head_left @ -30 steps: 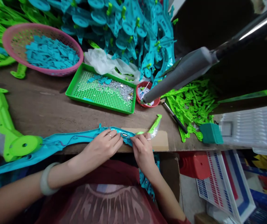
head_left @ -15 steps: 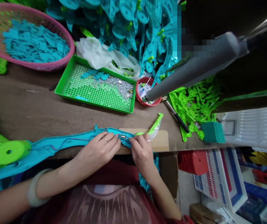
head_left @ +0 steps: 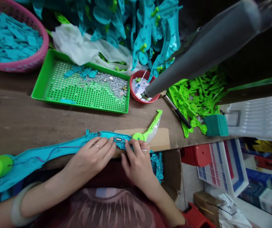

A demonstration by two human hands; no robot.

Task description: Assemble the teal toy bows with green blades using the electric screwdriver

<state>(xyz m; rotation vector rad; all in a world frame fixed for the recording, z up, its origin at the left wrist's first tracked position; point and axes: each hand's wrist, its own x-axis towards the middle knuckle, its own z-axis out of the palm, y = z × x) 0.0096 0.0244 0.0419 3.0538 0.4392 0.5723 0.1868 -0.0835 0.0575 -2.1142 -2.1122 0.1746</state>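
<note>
A long blue plastic housing (head_left: 62, 148) lies open side up along the table's front edge, with a thin dark wire running inside it. My left hand (head_left: 98, 155) grips it, fingers lying over its middle. Between my two hands sits a small part with shiny metal contacts (head_left: 118, 139) set in the housing. The bent fingertips of my right hand (head_left: 138, 164) press on the housing's right end; its thumb hangs apart below. What lies under those fingertips is hidden. Beside them, a green plastic arm (head_left: 152, 126) with clear film rests on a cardboard piece (head_left: 163, 139).
A green tray (head_left: 79, 106) holds many small screws and blue pieces. Behind it stand a pink basket (head_left: 46, 41) of blue parts and a red basket (head_left: 145, 100) with a screwdriver. A black-handled tool (head_left: 182, 117) lies by piled green parts (head_left: 197, 95). A grey tube (head_left: 197, 53) slants overhead.
The view has shifted, so the table's things appear further left. My right hand's thumb has come away from the housing and dropped lower. My left hand keeps its place on the housing.
</note>
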